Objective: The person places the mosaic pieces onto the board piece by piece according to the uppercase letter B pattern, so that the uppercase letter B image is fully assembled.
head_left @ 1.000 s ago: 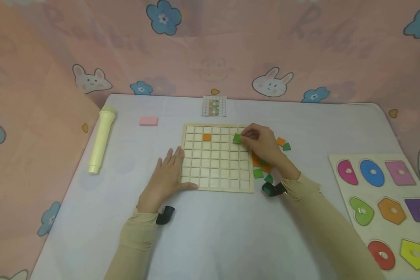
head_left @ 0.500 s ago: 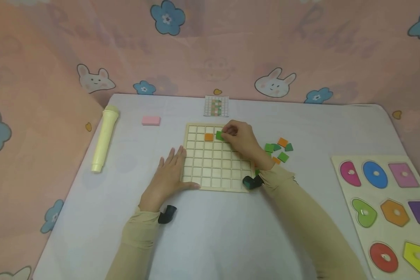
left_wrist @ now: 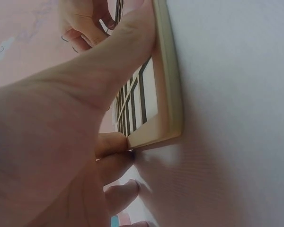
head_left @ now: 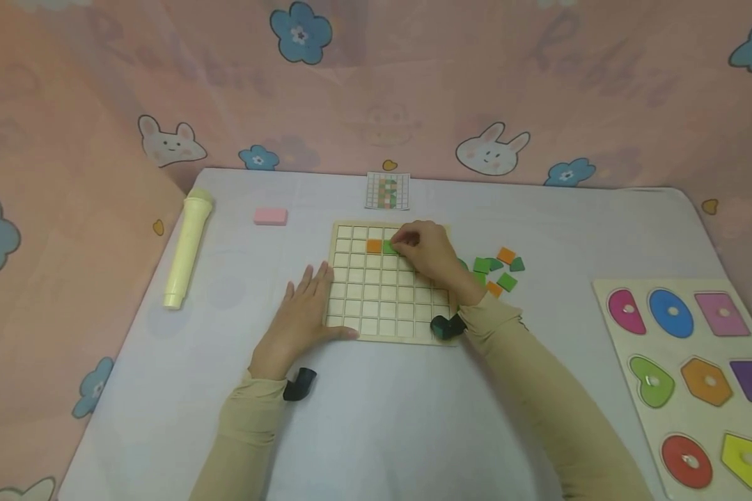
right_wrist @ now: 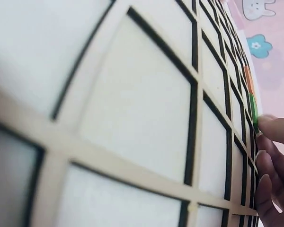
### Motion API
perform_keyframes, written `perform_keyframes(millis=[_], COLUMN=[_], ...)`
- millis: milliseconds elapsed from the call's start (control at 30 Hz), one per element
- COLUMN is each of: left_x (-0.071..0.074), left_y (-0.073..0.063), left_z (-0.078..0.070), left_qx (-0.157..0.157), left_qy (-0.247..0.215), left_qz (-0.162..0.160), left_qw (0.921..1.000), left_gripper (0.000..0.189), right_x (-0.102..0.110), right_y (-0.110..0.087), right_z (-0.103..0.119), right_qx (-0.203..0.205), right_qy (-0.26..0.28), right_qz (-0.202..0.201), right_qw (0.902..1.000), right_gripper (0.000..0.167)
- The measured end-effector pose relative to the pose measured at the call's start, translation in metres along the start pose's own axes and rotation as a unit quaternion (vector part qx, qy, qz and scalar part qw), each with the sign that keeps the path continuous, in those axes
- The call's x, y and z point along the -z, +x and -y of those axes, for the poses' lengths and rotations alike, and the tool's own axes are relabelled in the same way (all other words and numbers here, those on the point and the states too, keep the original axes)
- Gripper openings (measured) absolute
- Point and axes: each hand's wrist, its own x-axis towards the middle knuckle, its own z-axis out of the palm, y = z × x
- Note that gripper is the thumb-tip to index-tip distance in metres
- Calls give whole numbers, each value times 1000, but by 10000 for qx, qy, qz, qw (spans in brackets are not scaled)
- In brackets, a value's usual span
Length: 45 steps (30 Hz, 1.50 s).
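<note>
A wooden grid board [head_left: 370,291] lies mid-table, with an orange square tile [head_left: 374,246] seated in a cell of its second row. Directly right of that is a green square tile [head_left: 388,247], level with the orange one. My right hand [head_left: 427,252] pinches the green tile by its right side with curled fingers; in the right wrist view the fingertips [right_wrist: 267,124] meet the edge of the green tile [right_wrist: 253,109]. My left hand [head_left: 297,320] lies spread at the board's left side, fingers along the edge and thumb across the front left corner.
Several loose green and orange pieces [head_left: 506,281] lie right of the board, partly behind the right forearm. Behind it is a small pattern card [head_left: 387,191]. A pink block [head_left: 270,216] and a yellow microphone [head_left: 188,250] lie left. A shape puzzle [head_left: 658,327] lies far right.
My right hand has carried the green tile leftward over the board and down beside the orange tile. The left hand keeps its place. More loose pieces show at the right.
</note>
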Motion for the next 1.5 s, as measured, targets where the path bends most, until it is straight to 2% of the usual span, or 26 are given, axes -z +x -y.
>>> perform_keyframes(millis=[300, 433, 533, 700, 800, 1000, 1233, 1500], left_x=[-1, -1, 0, 0, 0, 0, 0, 0], left_y=[0, 0, 1, 0, 0, 0, 0, 1], left_z=[-1, 0, 0, 0, 0, -1, 0, 0], left_qx=[13, 5, -2, 35, 64, 65, 32, 2], left_qy=[-15, -12, -15, -42, -51, -79, -59, -51], left_qz=[12, 15, 26, 41, 47, 56, 61, 60], left_qw=[10000, 10000, 10000, 10000, 10000, 9999, 10000, 10000], left_gripper=[129, 129, 129, 129, 129, 129, 129, 129], right_x=[12, 27, 40, 71, 89, 111, 114, 92], right_y=[-9, -15, -20, -35, -43, -54, -58, -56], right_z=[0, -10, -22, -37, -44, -60, -62, -56], right_qx=[-16, -72, -142, -473, -778, -1073, -998, -1080], right_qy=[-209, -438, -577, -581, -636, -970, -955, -828], right_qz=[464, 593, 525, 487, 602, 887, 987, 806], right_qw=[9987, 9973, 9969, 9960, 9931, 9855, 9855, 9874], right_gripper=[18, 22, 22, 26, 31, 37, 38, 35])
